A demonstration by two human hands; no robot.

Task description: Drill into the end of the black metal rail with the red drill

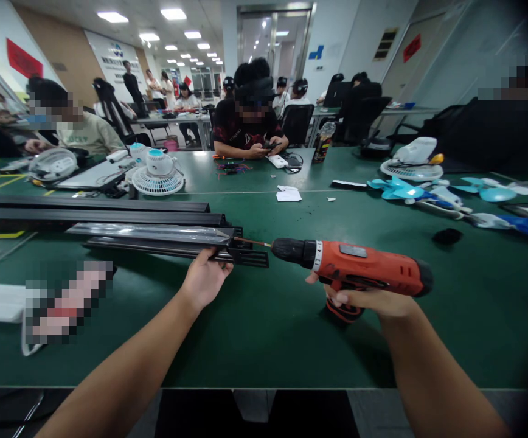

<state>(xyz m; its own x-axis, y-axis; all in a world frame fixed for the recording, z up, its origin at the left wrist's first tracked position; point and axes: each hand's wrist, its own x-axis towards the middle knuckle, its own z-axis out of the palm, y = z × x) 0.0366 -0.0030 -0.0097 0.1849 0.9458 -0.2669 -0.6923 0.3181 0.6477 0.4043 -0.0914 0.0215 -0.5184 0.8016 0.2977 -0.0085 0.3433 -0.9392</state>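
Note:
My right hand (359, 299) is closed around the grip of a red and black cordless drill (368, 264), which points left. A long thin bit (255, 243) runs from its chuck to the end of a black bar partly wrapped in clear film (154, 233); whether the tip touches or enters the bar is too small to tell. My left hand (207, 280) grips the end of the black bars from the near side, thumb on top and fingers partly hidden beneath. Just below the wrapped bar is another slotted black bar (255, 258).
More long black bars (95, 218) lie behind, at left. White fan parts (158, 173) and blue fan blades (396, 188) are on the green table (264, 340). A bottle (323, 143) stands at the back. Across the table a person (250, 115) holds a small device.

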